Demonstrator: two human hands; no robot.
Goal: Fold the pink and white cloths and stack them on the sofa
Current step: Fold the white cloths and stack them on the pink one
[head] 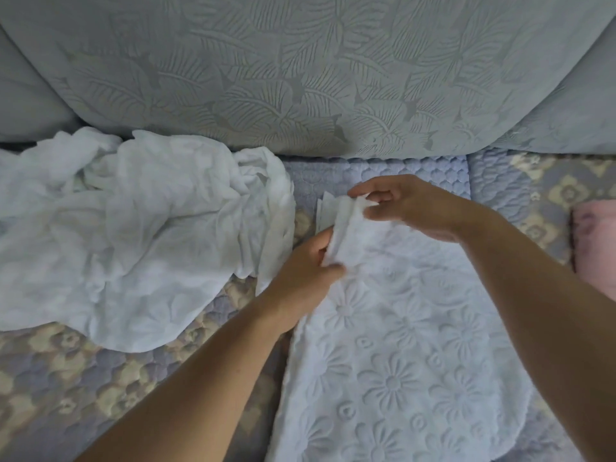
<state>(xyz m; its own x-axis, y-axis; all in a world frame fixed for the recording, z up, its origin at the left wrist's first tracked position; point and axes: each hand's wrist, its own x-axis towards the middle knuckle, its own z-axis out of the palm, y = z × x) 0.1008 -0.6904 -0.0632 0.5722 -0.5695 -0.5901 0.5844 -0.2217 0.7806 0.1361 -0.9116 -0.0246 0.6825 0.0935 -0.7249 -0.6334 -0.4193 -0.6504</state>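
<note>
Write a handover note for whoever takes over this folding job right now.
Left hand: pinches the near part of the white flowered cloth's far edge.
Right hand: pinches the same edge further back, lifted off the sofa seat.
The flowered cloth lies mostly flat in front of you, its fold only begun.
Crumpled white cloth: unfolded heap on the seat to the left.
Pink cloth: at the right edge of view, seemingly folded, mostly out of frame.
Left to do: finish this fold, fold the heap, stack everything.
</note>
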